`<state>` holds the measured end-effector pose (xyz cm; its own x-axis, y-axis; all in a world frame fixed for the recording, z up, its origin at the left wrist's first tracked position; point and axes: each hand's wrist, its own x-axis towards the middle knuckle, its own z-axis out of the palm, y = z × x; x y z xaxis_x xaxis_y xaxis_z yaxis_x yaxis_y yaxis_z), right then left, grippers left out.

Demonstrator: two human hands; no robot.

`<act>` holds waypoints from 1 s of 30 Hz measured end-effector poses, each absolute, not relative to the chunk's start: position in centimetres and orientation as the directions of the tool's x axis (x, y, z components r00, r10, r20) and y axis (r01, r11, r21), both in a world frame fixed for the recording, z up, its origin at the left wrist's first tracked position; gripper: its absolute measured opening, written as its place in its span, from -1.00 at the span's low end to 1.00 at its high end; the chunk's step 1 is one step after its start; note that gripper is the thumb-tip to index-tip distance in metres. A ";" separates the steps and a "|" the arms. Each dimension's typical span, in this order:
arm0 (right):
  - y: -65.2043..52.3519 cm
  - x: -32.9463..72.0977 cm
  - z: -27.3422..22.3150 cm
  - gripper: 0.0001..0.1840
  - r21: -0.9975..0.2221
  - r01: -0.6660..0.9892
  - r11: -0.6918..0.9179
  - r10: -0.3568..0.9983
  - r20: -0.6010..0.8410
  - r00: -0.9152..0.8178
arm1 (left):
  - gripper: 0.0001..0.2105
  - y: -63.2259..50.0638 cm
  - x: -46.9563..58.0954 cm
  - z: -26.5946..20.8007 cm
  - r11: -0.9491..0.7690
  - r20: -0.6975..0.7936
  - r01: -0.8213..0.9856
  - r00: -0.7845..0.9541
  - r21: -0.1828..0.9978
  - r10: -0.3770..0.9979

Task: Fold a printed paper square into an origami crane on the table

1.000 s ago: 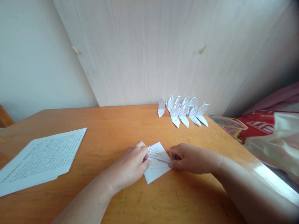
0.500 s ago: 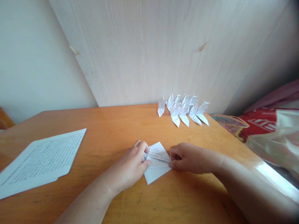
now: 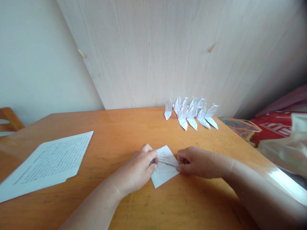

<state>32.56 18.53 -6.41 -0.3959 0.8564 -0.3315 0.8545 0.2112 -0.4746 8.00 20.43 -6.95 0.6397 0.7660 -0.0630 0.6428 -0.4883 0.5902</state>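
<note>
A small folded sheet of printed paper lies on the wooden table between both hands, with a crease or raised flap running across its middle. My left hand pinches its left corner between thumb and fingers, hiding that corner. At the opposite corner, my right hand has its fingers curled and its thumb pressed on the paper's edge. Beyond the hands, several folded paper cranes stand grouped at the table's back edge. One folded paper piece is slightly apart on their left.
A stack of printed sheets rests on the left of the table. A pale wood panel rises behind the back edge. Bags, one red, sit beyond the right edge. Part of a chair shows at far left.
The view has shifted slightly left, so everything appears farther right. My left fingers have moved a little inward over the paper's left corner; my right hand keeps its grip.
</note>
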 end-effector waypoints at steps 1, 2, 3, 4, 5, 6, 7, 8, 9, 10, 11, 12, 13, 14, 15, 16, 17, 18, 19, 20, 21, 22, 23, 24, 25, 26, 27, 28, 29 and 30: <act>18.5 32.5 -6.4 -0.86 -0.474 0.855 0.212 0.856 -0.332 -0.396 | -0.89 20.4 8.0 -6.9 -0.495 -0.063 0.645 0.643 0.583 0.763; 18.5 32.5 -6.4 -0.86 -0.473 0.855 0.213 0.856 -0.332 -0.397 | -0.89 20.4 8.0 -6.9 -0.507 -0.059 0.649 0.646 0.568 0.761; 18.5 32.5 -6.4 -0.87 -0.472 0.855 0.213 0.855 -0.333 -0.397 | -0.89 20.4 8.0 -6.9 -0.525 -0.050 0.655 0.649 0.543 0.759; 18.5 32.5 -6.4 -0.87 -0.473 0.855 0.213 0.854 -0.335 -0.398 | -0.89 20.3 8.0 -6.8 -0.547 -0.037 0.664 0.652 0.510 0.757; 18.5 32.6 -6.3 -0.88 -0.473 0.855 0.214 0.853 -0.336 -0.400 | -0.90 20.3 8.1 -6.8 -0.571 -0.020 0.672 0.655 0.471 0.755; 18.5 32.6 -6.3 -0.88 -0.473 0.854 0.216 0.852 -0.335 -0.402 | -0.90 20.3 8.1 -6.8 -0.594 0.000 0.678 0.659 0.432 0.752; 18.5 32.6 -6.3 -0.89 -0.473 0.853 0.219 0.851 -0.334 -0.404 | -0.89 20.3 8.1 -6.8 -0.615 0.021 0.680 0.664 0.399 0.747; 18.5 32.6 -6.3 -0.89 -0.471 0.854 0.222 0.850 -0.335 -0.406 | -0.87 20.3 8.2 -6.9 -0.636 0.042 0.675 0.672 0.374 0.739; 18.5 32.5 -6.2 -0.90 -0.467 0.855 0.225 0.850 -0.335 -0.406 | -0.84 20.3 8.2 -6.9 -0.656 0.060 0.665 0.684 0.357 0.727; 18.6 32.5 -6.2 -0.90 -0.462 0.857 0.228 0.850 -0.335 -0.406 | -0.78 20.3 8.2 -7.0 -0.679 0.078 0.648 0.701 0.344 0.709; 18.6 32.5 -6.1 -0.91 -0.457 0.859 0.231 0.848 -0.338 -0.408 | -0.72 20.4 8.2 -7.2 -0.705 0.097 0.626 0.721 0.332 0.686; 18.6 32.4 -6.0 -0.91 -0.453 0.861 0.233 0.846 -0.342 -0.409 | -0.67 20.4 8.2 -7.3 -0.733 0.116 0.602 0.742 0.318 0.660; 18.6 32.4 -6.0 -0.91 -0.448 0.863 0.232 0.845 -0.346 -0.407 | -0.62 20.5 8.2 -7.5 -0.758 0.136 0.578 0.761 0.302 0.634; 18.6 32.3 -5.9 -0.90 -0.443 0.867 0.229 0.847 -0.347 -0.402 | -0.59 20.6 8.1 -7.6 -0.780 0.151 0.556 0.778 0.287 0.610; 18.6 32.3 -5.9 -0.89 -0.439 0.870 0.225 0.849 -0.349 -0.396 | -0.57 20.7 8.1 -7.8 -0.797 0.159 0.538 0.792 0.274 0.589; 18.5 32.3 -5.8 -0.88 -0.438 0.871 0.222 0.850 -0.350 -0.393 | -0.54 20.8 8.0 -7.8 -0.810 0.159 0.523 0.805 0.265 0.572; 18.5 32.3 -5.8 -0.88 -0.439 0.871 0.221 0.851 -0.349 -0.392 | -0.51 20.8 8.0 -7.9 -0.821 0.154 0.508 0.818 0.260 0.554; 18.5 32.3 -5.8 -0.88 -0.441 0.869 0.225 0.850 -0.347 -0.396 | -0.47 20.9 8.0 -7.9 -0.833 0.148 0.490 0.832 0.257 0.535; 18.5 32.4 -5.8 -0.88 -0.445 0.865 0.232 0.846 -0.346 -0.405 | -0.44 20.9 8.0 -7.9 -0.844 0.142 0.472 0.845 0.254 0.515; 18.5 32.4 -5.8 -0.88 -0.448 0.862 0.238 0.843 -0.346 -0.412 | -0.42 20.9 8.0 -7.8 -0.855 0.137 0.455 0.857 0.249 0.497; 18.5 32.4 -5.8 -0.89 -0.449 0.860 0.242 0.841 -0.344 -0.417 | -0.40 20.9 8.0 -7.7 -0.863 0.133 0.441 0.867 0.245 0.481; 18.5 32.5 -5.9 -0.89 -0.449 0.859 0.246 0.842 -0.341 -0.419 | -0.39 21.0 8.0 -7.7 -0.869 0.125 0.431 0.874 0.243 0.469; 18.6 32.5 -5.9 -0.89 -0.448 0.859 0.248 0.842 -0.340 -0.420 | -0.38 21.0 8.0 -7.6 -0.871 0.114 0.425 0.880 0.246 0.461; 18.6 32.5 -5.9 -0.90 -0.449 0.858 0.249 0.841 -0.340 -0.421 | -0.37 21.1 8.0 -7.6 -0.870 0.098 0.422 0.884 0.256 0.458; 18.6 32.5 -5.9 -0.90 -0.452 0.857 0.249 0.840 -0.340 -0.424 | -0.37 21.2 7.9 -7.6 -0.864 0.079 0.424 0.885 0.270 0.459; 18.6 32.5 -5.9 -0.90 -0.454 0.855 0.250 0.838 -0.341 -0.426 | -0.36 21.3 7.9 -7.6 -0.856 0.058 0.429 0.885 0.288 0.462; 18.6 32.5 -5.9 -0.90 -0.457 0.854 0.250 0.836 -0.343 -0.428 | -0.36 21.4 7.8 -7.7 -0.846 0.035 0.437 0.883 0.306 0.468; 18.7 32.5 -5.9 -0.90 -0.457 0.854 0.249 0.834 -0.346 -0.429 | -0.36 21.5 7.7 -7.7 -0.834 0.011 0.446 0.880 0.324 0.475; 18.7 32.5 -5.9 -0.90 -0.457 0.854 0.250 0.833 -0.348 -0.430 | -0.36 21.7 7.6 -7.8 -0.822 -0.012 0.456 0.876 0.339 0.482; 18.7 32.5 -5.9 -0.90 -0.454 0.855 0.250 0.833 -0.349 -0.429 | -0.37 21.8 7.5 -7.9 -0.811 -0.034 0.467 0.872 0.353 0.488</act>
